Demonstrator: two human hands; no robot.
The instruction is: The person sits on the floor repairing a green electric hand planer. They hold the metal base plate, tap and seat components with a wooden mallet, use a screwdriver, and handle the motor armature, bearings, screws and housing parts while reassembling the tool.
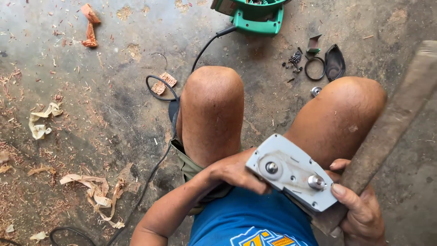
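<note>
The left hand [232, 173] holds the grey metal housing [291, 175] over the lap, fingers wrapped on its edge. The right hand [362, 212] has its fingers closed around a wooden stick [391, 123]. The step looks like disassembly; next needs a firm, steady grip

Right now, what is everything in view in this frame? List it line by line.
grey metal housing: one, grey with two round bosses, held over the lap
wooden piece: one, brown, right side, gripped at its lower end
green power tool: one, top edge, on the floor
black cord: one, running down the floor, left of the knees
small parts: several, dark; screws, a ring, a cover, upper right
wood shavings: many, tan, scattered on the left
concrete floor: grey, dusty
left hand: grips the housing
right hand: holds the wooden piece
</note>
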